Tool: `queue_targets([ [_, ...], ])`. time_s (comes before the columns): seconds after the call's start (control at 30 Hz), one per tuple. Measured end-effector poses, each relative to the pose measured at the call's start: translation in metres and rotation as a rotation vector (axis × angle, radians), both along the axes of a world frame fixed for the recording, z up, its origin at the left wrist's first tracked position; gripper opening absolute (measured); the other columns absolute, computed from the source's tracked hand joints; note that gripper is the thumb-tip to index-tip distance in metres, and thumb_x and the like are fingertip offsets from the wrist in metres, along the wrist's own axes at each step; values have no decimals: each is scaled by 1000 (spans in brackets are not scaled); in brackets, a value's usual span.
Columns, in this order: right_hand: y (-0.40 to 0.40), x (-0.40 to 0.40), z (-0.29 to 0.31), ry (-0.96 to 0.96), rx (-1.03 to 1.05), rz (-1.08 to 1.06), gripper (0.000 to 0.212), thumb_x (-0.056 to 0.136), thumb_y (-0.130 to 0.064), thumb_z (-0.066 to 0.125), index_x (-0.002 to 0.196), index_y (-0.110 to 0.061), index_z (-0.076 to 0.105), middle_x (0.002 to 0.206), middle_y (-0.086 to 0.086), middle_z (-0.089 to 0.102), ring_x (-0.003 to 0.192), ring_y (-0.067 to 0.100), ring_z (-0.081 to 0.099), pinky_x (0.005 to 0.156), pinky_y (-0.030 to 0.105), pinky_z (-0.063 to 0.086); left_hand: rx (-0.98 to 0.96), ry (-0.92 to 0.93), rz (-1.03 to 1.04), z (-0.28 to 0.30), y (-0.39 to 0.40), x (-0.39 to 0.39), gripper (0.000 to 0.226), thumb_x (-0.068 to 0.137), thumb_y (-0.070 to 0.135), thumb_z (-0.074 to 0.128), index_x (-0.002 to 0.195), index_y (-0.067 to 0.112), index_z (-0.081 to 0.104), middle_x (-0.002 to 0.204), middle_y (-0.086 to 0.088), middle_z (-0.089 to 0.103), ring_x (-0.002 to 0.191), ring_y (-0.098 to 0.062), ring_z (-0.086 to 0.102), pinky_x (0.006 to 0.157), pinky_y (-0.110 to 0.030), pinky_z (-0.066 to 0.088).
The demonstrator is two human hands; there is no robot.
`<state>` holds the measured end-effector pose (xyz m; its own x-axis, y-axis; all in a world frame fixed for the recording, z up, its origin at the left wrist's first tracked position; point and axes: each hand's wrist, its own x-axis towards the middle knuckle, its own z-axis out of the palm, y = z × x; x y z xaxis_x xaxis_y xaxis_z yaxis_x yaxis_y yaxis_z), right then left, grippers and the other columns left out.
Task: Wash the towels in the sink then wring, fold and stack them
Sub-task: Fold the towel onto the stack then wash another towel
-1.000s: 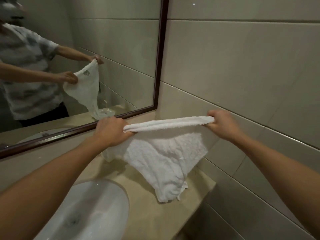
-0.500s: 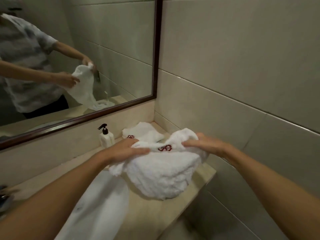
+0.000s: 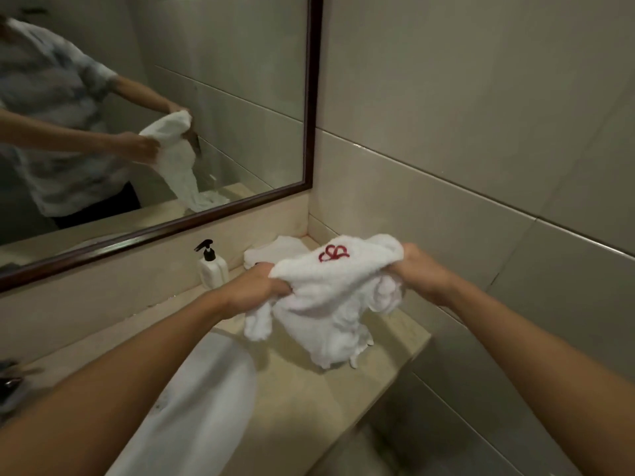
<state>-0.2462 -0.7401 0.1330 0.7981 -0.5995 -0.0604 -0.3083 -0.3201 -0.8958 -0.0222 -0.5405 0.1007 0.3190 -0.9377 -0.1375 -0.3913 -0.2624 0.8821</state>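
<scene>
Both hands are grasping one white towel point(image 3: 326, 297) above the worktop point(image 3: 309, 400), to the right of the sink point(image 3: 206, 407); the left hand point(image 3: 254, 290) has its fingers curled into a bunched end, the right hand point(image 3: 422, 273) clamps the opposite end against the tiled wall side. The towel's upper edge, bearing a red emblem point(image 3: 332, 253), is stretched between the two grips while the remainder hangs bunched, its lowest folds touching or nearly touching the worktop; which, cannot be told. Judgement: the cloth is held by two ends so that it can be straightened for folding, and the step in hand appears to be the fold rather than the wash.

A second white towel point(image 3: 275, 250) lies folded in the rear corner, behind the held one; this is the likely stacking place. A soap dispenser point(image 3: 212, 266) stands just beside that corner, left of it; it crowds the approach from the sink side. The mirror point(image 3: 311, 97) above reflects the same grip. The side wall point(image 3: 481, 166) limits room for spreading the cloth to the right.
</scene>
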Motion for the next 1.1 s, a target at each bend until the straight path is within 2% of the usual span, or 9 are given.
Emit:
queue_targets([
  [0.13, -6, 6, 45, -67, 5, 73, 38, 73, -34, 66, 107, -18, 67, 103, 2, 72, 90, 15, 68, 76, 31, 54, 123, -320, -205, 48, -7, 4, 49, 67, 60, 76, 108, 35, 63, 103, 13, 71, 92, -12, 68, 84, -33, 56],
  [0.23, -1, 17, 66, 400, -362, 318, 66, 60, -70, 75, 110, -27, 69, 106, -7, 73, 96, 15, 69, 88, 33, 55, 291, -1095, -91, 66, -16, 5, 49, 68, 67, 71, 102, 33, 62, 94, 10, 67, 83, -14, 61, 73, -32, 53],
  [0.3, 5, 30, 61, 783, -766, 356, 71, 60, -74, 75, 107, -21, 69, 102, -2, 72, 92, 22, 68, 86, 33, 55, 215, -1263, 54, 68, -25, 6, 33, 79, 52, 65, 99, 26, 66, 93, 2, 68, 82, -20, 62, 67, -33, 51],
  [0.4, 5, 44, 58, 827, -1170, 117, 45, 87, -47, 66, 120, -15, 64, 118, 11, 68, 108, 33, 65, 83, 35, 51, 4, -1075, 128, 81, -32, 14, 19, 83, 24, 60, 97, 13, 68, 98, -9, 69, 93, -30, 64, 75, -39, 52],
  [0.5, -14, 49, 81, 443, -907, -105, 37, 88, -36, 59, 112, -10, 68, 114, 21, 69, 107, 40, 66, 82, 42, 53, -205, -723, 210, 105, -33, 17, 25, 85, 19, 53, 95, 4, 71, 99, -19, 71, 89, -32, 65, 68, -31, 43],
  [0.7, -8, 60, 123, -457, -718, -440, 33, 75, -15, 48, 96, -4, 72, 93, 20, 73, 87, 37, 68, 64, 37, 45, -758, -762, 472, 144, -39, -2, 31, 80, 29, 46, 103, 10, 55, 90, -13, 66, 79, -40, 59, 63, -43, 47],
  [0.83, -11, 34, 98, -48, -1108, -181, 66, 73, -51, 35, 100, -2, 71, 98, 28, 70, 87, 51, 64, 64, 41, 43, -390, -973, 185, 133, -20, 9, 45, 76, 49, 36, 94, 14, 59, 91, -14, 67, 83, -39, 59, 61, -33, 33],
  [0.93, -7, 21, 59, 241, -977, 121, 88, 66, -72, 25, 111, -12, 72, 111, 21, 70, 101, 43, 65, 79, 43, 50, -43, -799, -55, 100, -9, 6, 34, 70, 47, 46, 84, 20, 61, 88, -7, 67, 80, -27, 60, 64, -33, 46],
  [1.1, 8, 3, -22, 511, -518, 417, 53, 80, -53, 63, 116, -14, 64, 112, 6, 68, 98, 28, 65, 86, 38, 54, 394, -584, -269, 14, 1, -4, 35, 75, 52, 64, 96, 24, 64, 97, 4, 68, 87, -17, 62, 80, -31, 51],
])
